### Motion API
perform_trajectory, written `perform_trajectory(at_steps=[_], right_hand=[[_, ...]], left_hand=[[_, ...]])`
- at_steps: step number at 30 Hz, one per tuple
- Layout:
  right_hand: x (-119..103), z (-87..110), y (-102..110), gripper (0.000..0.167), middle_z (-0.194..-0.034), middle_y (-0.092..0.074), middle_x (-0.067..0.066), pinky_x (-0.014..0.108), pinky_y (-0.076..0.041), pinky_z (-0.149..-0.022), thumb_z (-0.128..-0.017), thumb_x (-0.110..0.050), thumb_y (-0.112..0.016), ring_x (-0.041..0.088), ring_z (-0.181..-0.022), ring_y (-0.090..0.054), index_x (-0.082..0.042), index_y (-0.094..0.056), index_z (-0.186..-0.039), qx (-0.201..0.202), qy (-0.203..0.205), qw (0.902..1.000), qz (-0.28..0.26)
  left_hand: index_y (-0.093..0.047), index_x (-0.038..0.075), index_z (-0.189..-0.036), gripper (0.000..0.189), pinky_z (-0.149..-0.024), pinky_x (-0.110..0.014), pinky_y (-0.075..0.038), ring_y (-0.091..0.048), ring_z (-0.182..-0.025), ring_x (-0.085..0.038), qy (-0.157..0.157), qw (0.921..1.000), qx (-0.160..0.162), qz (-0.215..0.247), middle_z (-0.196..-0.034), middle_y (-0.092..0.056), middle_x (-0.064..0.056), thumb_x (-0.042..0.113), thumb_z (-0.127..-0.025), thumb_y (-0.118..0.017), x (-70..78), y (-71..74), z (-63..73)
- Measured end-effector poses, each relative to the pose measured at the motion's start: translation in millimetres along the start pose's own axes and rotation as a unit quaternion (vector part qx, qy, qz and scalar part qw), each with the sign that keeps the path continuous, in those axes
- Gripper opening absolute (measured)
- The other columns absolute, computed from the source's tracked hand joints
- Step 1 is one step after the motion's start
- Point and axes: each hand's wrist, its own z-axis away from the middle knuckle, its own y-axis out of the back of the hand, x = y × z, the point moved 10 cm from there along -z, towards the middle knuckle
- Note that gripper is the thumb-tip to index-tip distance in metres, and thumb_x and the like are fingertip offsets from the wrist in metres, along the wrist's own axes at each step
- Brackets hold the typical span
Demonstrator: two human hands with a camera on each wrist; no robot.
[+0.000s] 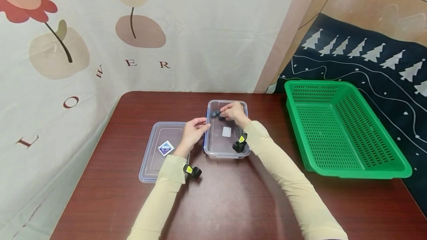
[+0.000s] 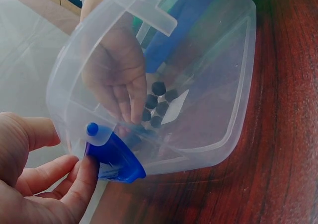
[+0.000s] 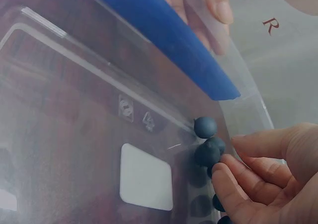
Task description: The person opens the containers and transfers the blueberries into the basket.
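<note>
Around parted right fingers (image 3: 228, 191) near dark balls (image 3: 204, 127), the clear container (image 1: 215, 143) points lengthwise forward.

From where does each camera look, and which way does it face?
Head: on the head, looking forward and down at the clear container; left hand, right hand and sleeves show.
Left wrist: on that wrist, facing the container's side; both hands show.
Right wrist: on that wrist, facing into the container; both hands show.
Both wrist views share dark balls.

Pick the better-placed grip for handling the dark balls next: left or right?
Right, probably: the right grip is inside the clear container, fingertips at the dark balls; left grip outside, at a blue latch.
</note>
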Motion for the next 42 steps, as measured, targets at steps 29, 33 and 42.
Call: perform_trajectory(at_steps=[29,33,42], right_hand=[[7,-5.7,-21,0.016,-0.065,-0.063,0.005,0.026,-0.053,-0.053,-0.072,-0.001,-0.077,0.012,-0.058,-0.058,0.003,-0.073,-0.087,-0.035,-0.019,0.9966,0.072],[7,-8.6,-24,0.015,-0.062,-0.06,0.004,0.026,-0.053,-0.052,-0.071,-0.004,-0.079,0.011,-0.055,-0.056,0.001,-0.073,-0.085,-0.033,-0.017,0.9941,0.102],[8,-10.1,-28,0.016,-0.058,-0.06,0.004,0.026,-0.053,-0.05,-0.071,-0.012,-0.082,0.012,-0.049,-0.056,-0.001,-0.074,-0.08,-0.029,-0.018,0.9921,0.121]], left_hand=[[-0.063,-0.007,-0.113,0.032,-0.072,-0.019,-0.05,-0.064,-0.091,-0.023,0.0,1.0,0.003,-0.001,-0.105,-0.065,-0.022,0.004,-0.083,-0.069,-0.6,0.1,0.4],[-0.063,-0.006,-0.113,0.032,-0.071,-0.017,-0.048,-0.064,-0.091,-0.023,0.003,1.0,0.002,0.001,-0.105,-0.065,-0.022,0.004,-0.083,-0.069,-1.5,0.2,-0.4],[-0.063,-0.006,-0.113,0.032,-0.071,-0.019,-0.05,-0.064,-0.089,-0.021,0.004,1.0,0.0,0.0,-0.105,-0.065,-0.022,0.004,-0.083,-0.069,0.1,0.0,0.4]])
